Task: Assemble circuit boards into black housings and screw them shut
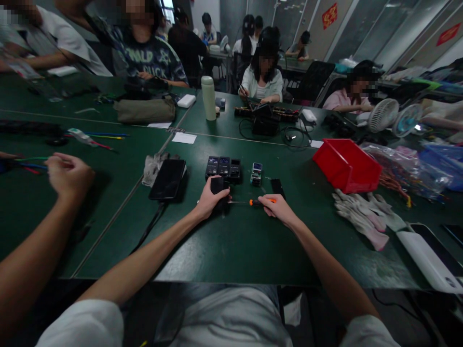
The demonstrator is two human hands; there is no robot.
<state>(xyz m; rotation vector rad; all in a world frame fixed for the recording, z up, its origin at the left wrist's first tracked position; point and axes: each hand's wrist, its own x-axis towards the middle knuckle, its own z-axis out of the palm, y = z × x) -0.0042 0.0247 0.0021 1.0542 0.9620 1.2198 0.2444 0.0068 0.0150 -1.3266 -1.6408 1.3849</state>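
Note:
My left hand (209, 200) is closed around a small black boxy device (217, 185) and presses it onto the green table (238, 246). My right hand (277, 208) grips a screwdriver with an orange and black handle (257, 202). Its thin shaft points left, and the tip reaches the device at my left hand. Just behind the device stands a row of three similar black modules (223, 167). A small module with a blue face (256, 173) and a flat black piece (278, 187) lie to the right of them.
A black phone (168, 179) lies left of my hands, with grey gloves (152, 166) behind it. A red bin (346, 164), white work gloves (365, 217) and bags of wires (405, 168) are on the right. A co-worker's arm (43, 226) reaches in at left. Several people sit across the tables.

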